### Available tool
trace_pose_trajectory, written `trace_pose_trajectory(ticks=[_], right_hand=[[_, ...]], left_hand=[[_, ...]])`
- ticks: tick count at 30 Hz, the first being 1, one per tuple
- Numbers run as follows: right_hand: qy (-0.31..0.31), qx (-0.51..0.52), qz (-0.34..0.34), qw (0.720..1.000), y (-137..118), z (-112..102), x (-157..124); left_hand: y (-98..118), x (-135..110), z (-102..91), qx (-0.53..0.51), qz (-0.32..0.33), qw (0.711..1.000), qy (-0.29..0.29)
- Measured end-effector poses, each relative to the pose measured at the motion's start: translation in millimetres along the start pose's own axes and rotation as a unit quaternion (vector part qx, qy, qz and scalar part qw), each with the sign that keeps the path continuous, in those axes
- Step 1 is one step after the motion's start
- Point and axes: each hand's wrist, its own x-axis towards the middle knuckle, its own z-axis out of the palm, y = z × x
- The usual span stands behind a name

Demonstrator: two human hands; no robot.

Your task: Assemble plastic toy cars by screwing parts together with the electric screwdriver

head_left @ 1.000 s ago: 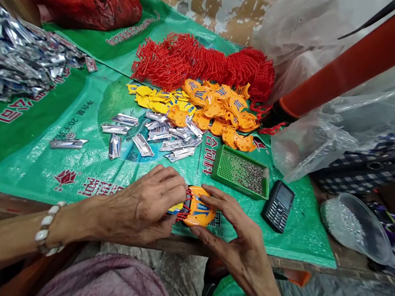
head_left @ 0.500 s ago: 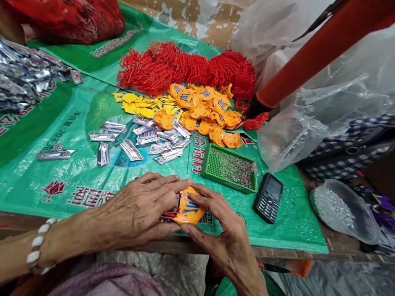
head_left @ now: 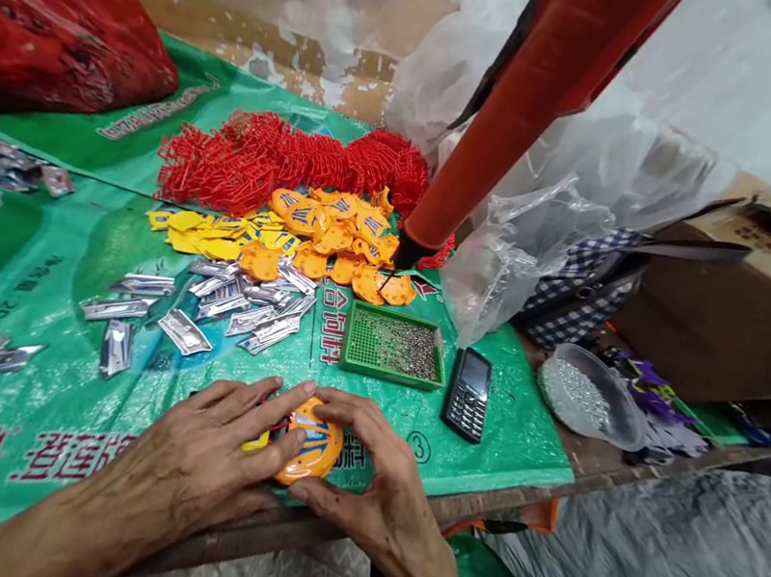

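At the near edge of the table both hands are on a curved orange plastic shell (head_left: 315,443) with blue markings. My right hand (head_left: 385,474) grips its right end, thumb below and fingers above. My left hand (head_left: 206,446) lies over the left part, its fingers closed round the piece. A bit of a yellow part (head_left: 255,441) and something red and dark show between the left fingers. Most of what lies under that palm is hidden. Beyond the hands are loose silver parts (head_left: 185,332), yellow pieces (head_left: 204,233) and a heap of orange shells (head_left: 337,222).
A green tray (head_left: 346,341) of tiny metal pieces stands beside a keypad phone (head_left: 467,394). Red plastic frames (head_left: 230,162) lie heaped behind. An orange-red pole (head_left: 501,112) slants down to the table. At right are a clear bowl (head_left: 628,420) and a checked bag (head_left: 576,289).
The view has turned to the right, so the table's things appear further left. Both hands stay on the orange shell; a yellow part now shows between the left fingers.
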Motion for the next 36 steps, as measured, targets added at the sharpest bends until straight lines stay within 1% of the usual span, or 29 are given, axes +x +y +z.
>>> trace_pose_trajectory(ticks=[3, 5, 6, 8, 9, 10, 11, 12, 13, 16, 17, 18, 20, 22, 26, 31, 33, 36], right_hand=[[-0.013, -0.008, 0.009, 1.000, 1, -12, 0], [0.018, -0.029, 0.035, 0.999, 1, -29, 6], [0.053, -0.040, 0.056, 0.996, 2, -39, 12], [0.150, -0.054, 0.099, 0.982, 1, -59, 31], [0.203, -0.050, 0.101, 0.973, 0, -68, 44], [0.254, -0.036, 0.083, 0.963, -1, -76, 59], [0.284, -0.022, 0.045, 0.958, -2, -82, 77], [0.291, -0.001, 0.002, 0.957, -3, -88, 95], [0.283, 0.021, -0.032, 0.958, -4, -93, 113], [0.206, 0.127, -0.107, 0.964, -6, -103, 164], [0.191, 0.155, -0.120, 0.962, -7, -106, 177], [0.177, 0.177, -0.114, 0.961, -8, -109, 188], [0.157, 0.205, -0.081, 0.963, -10, -112, 201], [0.162, 0.216, -0.059, 0.961, -14, -112, 203], [0.213, 0.230, -0.080, 0.946, -19, -107, 189], [0.208, 0.284, -0.046, 0.935, -13, -100, 162], [0.211, 0.280, -0.037, 0.936, -9, -97, 156], [0.255, 0.239, -0.040, 0.936, -2, -89, 151]], left_hand=[[-2, -2, 3.7, -0.010, -0.003, 1.000, 0.004], [-3, -2, 3.7, -0.003, 0.001, 1.000, 0.002], [-4, -2, 3.2, 0.008, 0.003, 1.000, -0.003], [-4, -1, 2.5, 0.043, 0.008, 0.999, -0.012], [-4, -1, 2.4, 0.061, 0.010, 0.998, -0.015], [-3, -1, 2.7, 0.077, 0.014, 0.997, -0.018], [-3, 0, 3.1, 0.089, 0.017, 0.996, -0.019], [-2, 0, 3.8, 0.097, 0.020, 0.995, -0.020], [-2, 0, 4.4, 0.102, 0.021, 0.994, -0.022], [-1, 2, 5.3, 0.102, 0.024, 0.994, -0.035], [-1, 2, 5.0, 0.098, 0.025, 0.994, -0.041], [0, 3, 4.5, 0.094, 0.024, 0.994, -0.050], [1, 2, 3.1, 0.091, 0.017, 0.993, -0.068], [2, 1, 2.1, 0.095, 0.010, 0.992, -0.076], [0, -3, 4.6, 0.099, 0.020, 0.993, -0.066], [-2, 1, 11.1, 0.088, 0.017, 0.994, -0.064], [-2, 4, 12.6, 0.093, 0.012, 0.994, -0.065], [-2, 7, 13.6, 0.104, 0.017, 0.993, -0.059]])
